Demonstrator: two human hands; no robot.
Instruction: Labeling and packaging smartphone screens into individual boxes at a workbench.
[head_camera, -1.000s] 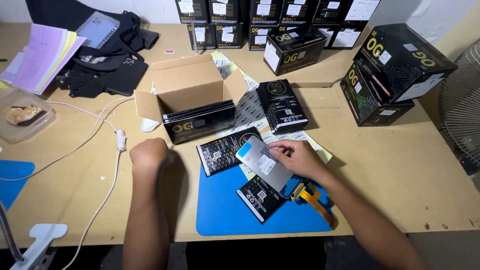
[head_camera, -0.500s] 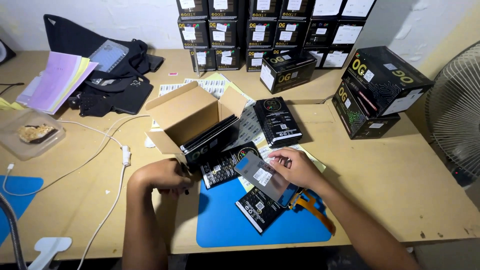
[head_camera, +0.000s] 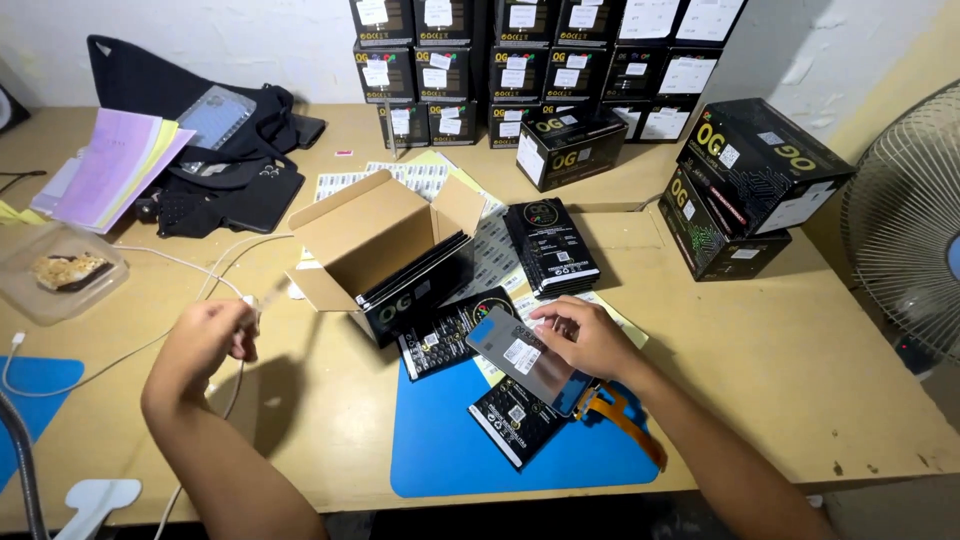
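A: From the head camera, what do we see in the right hand (head_camera: 590, 340)?

B: We see it holding a flat phone screen panel (head_camera: 522, 358) tilted over the blue mat (head_camera: 440, 450), fingers curled over its upper edge and the thumb underneath, so the panel is pinched between them. An orange flex cable (head_camera: 628, 415) trails from the panel's lower end across the mat.

A: And the left hand (head_camera: 205, 340)?

B: It is raised above the wooden table (head_camera: 800, 350), well apart from the panel, fingers pressed together around a thin pale strip (head_camera: 268, 296) that sticks up from the fist. The strip is blurred, so we cannot tell what it is.

A: What lies around the panel?

B: Just under it, a flat black package (head_camera: 512, 420) rests on the mat. Another black package (head_camera: 440, 335) lies half on the mat, touching the open cardboard box (head_camera: 385, 240), which holds more black packs standing on edge. A stack of black packages (head_camera: 552, 248) sits beyond the right hand.

A: Farther out?

B: We see black cartons (head_camera: 750, 170) stacked at the right, a fan (head_camera: 905, 220) at the edge, a white cable (head_camera: 130, 350) by the left arm, and a clear food container (head_camera: 60, 275) at the far left.
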